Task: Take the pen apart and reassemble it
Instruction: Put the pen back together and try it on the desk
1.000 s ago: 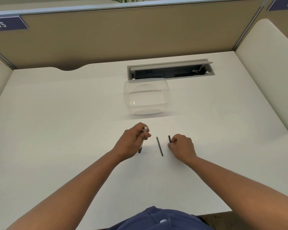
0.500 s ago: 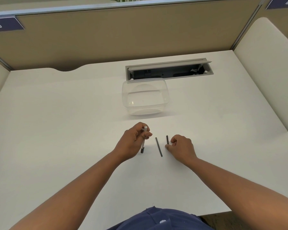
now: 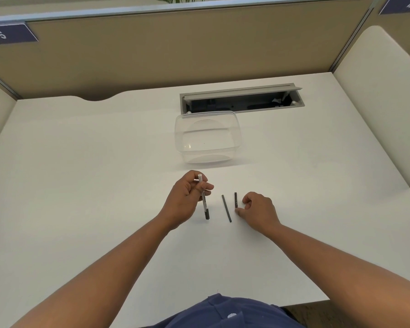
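The left hand pinches the white pen barrel between thumb and fingers, dark tip pointing down toward the desk. The right hand rests loosely curled, holding nothing, fingertips just beside a short black piece. A thin dark refill lies between the hands (flat on the desk). Beyond them stands a clear plastic container.

Bare white tabletop lies open left and right of both hands. Ahead, a clear plastic container blocks the centre, just before an open cable tray; tan partitions wall the far edge.
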A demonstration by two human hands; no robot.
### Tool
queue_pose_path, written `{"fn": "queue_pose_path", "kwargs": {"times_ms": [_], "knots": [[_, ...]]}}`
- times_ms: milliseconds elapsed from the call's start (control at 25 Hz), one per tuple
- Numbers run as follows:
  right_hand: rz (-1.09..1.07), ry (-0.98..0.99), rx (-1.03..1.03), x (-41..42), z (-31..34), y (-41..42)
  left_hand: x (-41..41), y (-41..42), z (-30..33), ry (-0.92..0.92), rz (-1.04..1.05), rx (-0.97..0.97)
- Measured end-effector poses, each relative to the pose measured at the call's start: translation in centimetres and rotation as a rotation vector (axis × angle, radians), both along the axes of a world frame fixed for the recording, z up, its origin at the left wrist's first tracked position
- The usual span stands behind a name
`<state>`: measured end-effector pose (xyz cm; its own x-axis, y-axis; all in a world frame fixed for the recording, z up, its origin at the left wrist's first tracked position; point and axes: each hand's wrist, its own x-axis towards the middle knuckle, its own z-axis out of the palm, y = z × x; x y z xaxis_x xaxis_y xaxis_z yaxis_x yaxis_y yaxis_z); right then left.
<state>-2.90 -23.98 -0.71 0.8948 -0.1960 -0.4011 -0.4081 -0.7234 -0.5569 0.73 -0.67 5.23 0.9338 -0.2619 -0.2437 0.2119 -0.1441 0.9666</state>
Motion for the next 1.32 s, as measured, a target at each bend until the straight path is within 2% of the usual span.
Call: {"fn": "queue_pose_path", "kwargs": {"times_ms": [120,160,240,320,400,520,720,880,1000,1240,1320], "knots": [[0.022,-0.095,0.126,-0.5,1.1,0.8,0.1,-0.3,0.2,0.067,0.091,-0.108],[0.02,-0.096,0.258,-0.7,1.7,1.2,0.2,-0.4,0.2,0.12,0.144,-0.177],[-0.029,0.029,0.637,-0.8,3.3,1.9,0.3,-0.7,0.1,0.254,0.259,-0.336],[-0.054,0.164,0.864,-0.7,4.6,2.1,0.3,-1.0,-0.2,0.387,0.364,-0.477],[-0.078,0.128,0.932,-0.6,5.3,2.2,0.2,-1.2,-0.7,0.495,0.436,-0.58],[-0.19,-0.072,0.95,-0.1,5.8,2.4,-0.3,-1.2,-1.5,0.59,0.481,-0.615],[-0.334,-0.208,1.053,1.3,6.7,2.4,-1.2,-0.7,-2.2,0.554,0.411,-0.457],[-0.272,-0.256,1.053,1.9,7.3,3.1,-2.1,0.3,-2.8,0.249,0.186,-0.025],[-0.165,-0.286,0.961,2.2,7.6,3.9,-2.4,0.5,-3.3,0.093,0.099,0.157],[0.018,-0.251,0.609,1.8,6.1,6.0,-2.4,-0.3,-4.5,-0.035,0.052,0.29],[0.038,-0.277,0.529,1.8,5.6,6.2,-2.2,0.2,-4.8,-0.091,0.011,0.463]]}}
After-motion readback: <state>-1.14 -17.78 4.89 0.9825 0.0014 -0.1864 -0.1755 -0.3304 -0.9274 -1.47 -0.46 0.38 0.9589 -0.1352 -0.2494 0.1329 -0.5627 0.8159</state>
